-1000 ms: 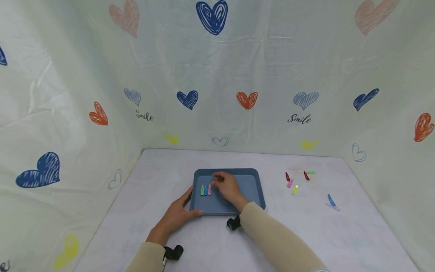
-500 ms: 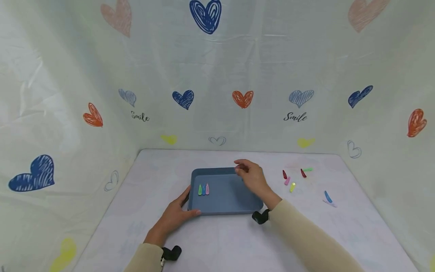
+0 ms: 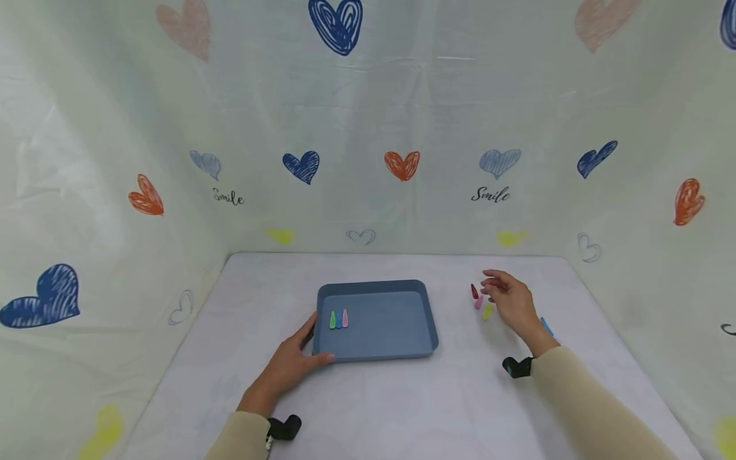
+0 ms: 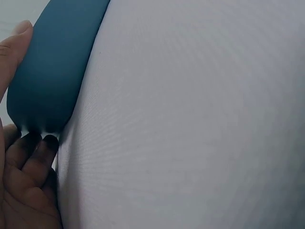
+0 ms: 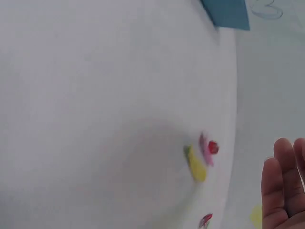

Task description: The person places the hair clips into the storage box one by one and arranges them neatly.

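Note:
My left hand (image 3: 287,365) grips the left side of a blue-grey tray (image 3: 379,352), thumb on the near rim; in the left wrist view the fingers (image 4: 28,162) curl at the tray's edge. Inside the tray, a green clip (image 3: 332,320), a blue clip (image 3: 338,320) and a pink clip (image 3: 345,319) lie side by side. Over the loose clips on the right hovers my right hand (image 3: 513,306), fingers loosely bent and holding nothing. Beside it lie a dark red clip (image 3: 474,291), a pink clip (image 3: 478,302) and a yellow clip (image 5: 196,164).
Another blue clip (image 3: 547,326) is partly hidden behind the right wrist. In the right wrist view, a further red clip (image 5: 205,220) lies near the bottom. A pale curtain with printed hearts (image 3: 402,166) hangs behind the white table (image 3: 368,409).
My right hand has moved from the clips in the tray, across its right side, to the loose clips on the table. The left hand keeps its grip on the tray.

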Available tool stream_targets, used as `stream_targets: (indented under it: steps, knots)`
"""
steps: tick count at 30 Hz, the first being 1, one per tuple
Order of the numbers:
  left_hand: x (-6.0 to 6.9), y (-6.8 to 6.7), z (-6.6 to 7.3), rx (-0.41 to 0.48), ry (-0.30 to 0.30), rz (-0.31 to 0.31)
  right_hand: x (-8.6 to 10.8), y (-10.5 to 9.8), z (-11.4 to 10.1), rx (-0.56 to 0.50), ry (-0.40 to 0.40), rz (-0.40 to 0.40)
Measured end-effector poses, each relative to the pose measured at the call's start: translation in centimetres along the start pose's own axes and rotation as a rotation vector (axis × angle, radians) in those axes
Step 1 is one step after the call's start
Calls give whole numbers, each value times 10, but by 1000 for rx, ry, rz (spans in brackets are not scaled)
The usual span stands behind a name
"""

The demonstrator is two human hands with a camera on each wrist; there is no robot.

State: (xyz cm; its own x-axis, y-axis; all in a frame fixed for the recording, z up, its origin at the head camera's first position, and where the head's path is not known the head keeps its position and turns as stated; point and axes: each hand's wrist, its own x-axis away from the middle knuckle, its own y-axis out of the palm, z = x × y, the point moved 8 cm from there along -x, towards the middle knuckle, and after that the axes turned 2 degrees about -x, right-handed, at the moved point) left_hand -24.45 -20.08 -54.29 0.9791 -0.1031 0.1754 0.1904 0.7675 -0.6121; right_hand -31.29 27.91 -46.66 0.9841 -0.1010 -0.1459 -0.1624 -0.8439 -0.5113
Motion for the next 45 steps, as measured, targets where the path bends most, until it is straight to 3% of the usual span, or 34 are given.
stream_targets:
  steps: [6,15,32,45]
  knots:
    - [2,-4,-1,12,-2,-6,-4,-3,29,31,47,-32]
    - [-2,1,-1,31,5,-21,-2,3,53,161,63,-96]
    - [-2,-2,1,19,-1,-3,21,7,56,203,79,-111]
    - [-4,-1,-4,29,-3,-8,16,10,56,196,80,-79]
